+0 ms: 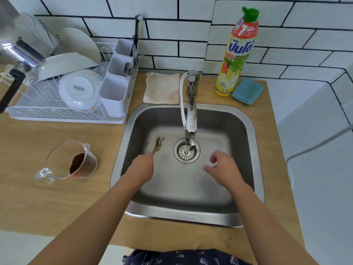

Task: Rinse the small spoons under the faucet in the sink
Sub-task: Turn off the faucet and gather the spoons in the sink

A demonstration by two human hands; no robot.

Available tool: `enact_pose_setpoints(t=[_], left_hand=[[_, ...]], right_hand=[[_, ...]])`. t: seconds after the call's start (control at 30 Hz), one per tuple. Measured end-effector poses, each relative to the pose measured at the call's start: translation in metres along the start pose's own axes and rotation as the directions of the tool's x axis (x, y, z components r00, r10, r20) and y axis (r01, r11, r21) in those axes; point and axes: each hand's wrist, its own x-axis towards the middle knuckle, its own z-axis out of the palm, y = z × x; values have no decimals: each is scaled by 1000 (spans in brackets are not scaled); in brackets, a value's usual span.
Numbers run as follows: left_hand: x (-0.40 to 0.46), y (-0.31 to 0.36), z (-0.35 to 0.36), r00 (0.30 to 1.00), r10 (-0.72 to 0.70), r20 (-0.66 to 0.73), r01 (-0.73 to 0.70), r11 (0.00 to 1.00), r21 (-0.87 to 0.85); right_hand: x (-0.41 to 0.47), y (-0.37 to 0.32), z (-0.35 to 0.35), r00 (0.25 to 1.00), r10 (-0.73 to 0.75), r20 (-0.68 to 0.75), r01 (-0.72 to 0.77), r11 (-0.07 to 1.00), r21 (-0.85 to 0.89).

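1. The wooden counter holds everything here, with a white tiled wall behind it.
2. The steel sink is set into the counter, and both forearms reach into it.
3. The dish rack stands at the counter's back left, loaded with plates, a bowl and a cutlery holder.
4. The faucet reaches over the sink, and a thin stream of water runs from it onto the drain.
5. The soap bottle stands at the back right beside a blue sponge; a beige cloth lies left of the faucet base.
6. A clear measuring cup with a dark brown clump inside sits on the counter left of the sink.
7. The left hand has its fingers curled around the handles of the small spoons.
8. The right hand is empty, its fingers loosely bent and slightly apart, just right of the stream.
9. The small spoons point away from the left hand over the sink floor, left of the drain and outside the water stream.
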Motion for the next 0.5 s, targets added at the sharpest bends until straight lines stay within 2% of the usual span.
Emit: enact_pose_setpoints(t=[0.07,0.1,0.13,0.17,0.2,0.23,0.27,0.3,0.37,0.43,0.5], left_hand=[[-3,3,3,968,89,-235,-112,990,-90],[-2,4,2,955,98,-280,-129,987,-95],[0,4,0,966,80,-244,-104,991,-85],[2,5,-5,990,17,-137,-29,995,-92],[3,5,-9,998,-64,-25,62,994,-90],[6,3,-9,995,-93,42,95,994,-51],[8,1,-10,991,-112,66,115,993,-36],[9,2,-12,994,-94,55,94,996,-3],[11,3,-13,998,-44,38,41,996,83],[12,3,-13,1000,-17,5,17,994,111],[14,4,-16,1000,-1,-25,3,994,109]], right_hand=[[2,-1,3,952,-25,-306,60,993,105],[2,0,2,938,-14,-347,56,992,111],[2,-1,0,941,-35,-337,76,991,110],[2,-4,-3,977,-42,-211,52,998,44],[2,-6,-4,1000,-15,-6,14,995,-98],[2,-5,-4,981,46,188,-6,977,-213],[2,-7,-5,959,84,271,-6,962,-274],[6,-13,-10,977,59,207,-6,969,-247],[14,-35,-29,993,-78,-83,71,994,-84],[33,-63,-51,924,-193,-329,203,979,-4],[56,-94,-75,890,-262,-374,300,953,45]])
